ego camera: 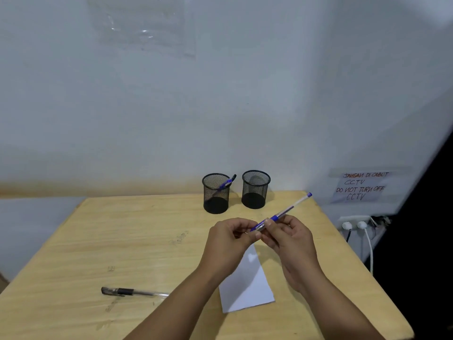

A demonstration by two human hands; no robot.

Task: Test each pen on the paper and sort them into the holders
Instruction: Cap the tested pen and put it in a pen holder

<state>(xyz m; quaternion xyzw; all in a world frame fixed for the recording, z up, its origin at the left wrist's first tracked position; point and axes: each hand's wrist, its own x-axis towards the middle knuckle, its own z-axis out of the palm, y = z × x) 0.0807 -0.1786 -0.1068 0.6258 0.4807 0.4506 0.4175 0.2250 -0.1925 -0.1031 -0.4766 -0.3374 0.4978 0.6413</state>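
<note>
Blue pen: held in the air above the desk, between both hands, slanting up to the right; its blue end cap points toward the far right corner, its tip end sits at the fingers of the left hand.
Right hand: grip clenched on the blue pen around its blue grip section, thumb and fingers pinching the barrel.
Left hand: grip pinched on the tip end of the blue pen; whether it holds a cap or the bare tip, I cannot tell.
Paper: a white sheet flat on the desk below the hands, partly hidden by the forearms; any marks on it are not clear.
Black pen: lying on its side on the desk, well to the left of the paper, dark grip section to the left, clear barrel to the right.
Left holder: black mesh cup upright at the far side of the desk, with one blue pen leaning in it, its dark top over the right rim.
Right holder: black mesh cup upright just beside the left one, apart from it; no pen shows inside.
Desk: light wood, set against a pale wall.
Sign: handwritten note on the wall at right, reading "DO NOT TURN OFF CCTV".
Plugs: two white plugs in a socket strip below the sign.
</note>
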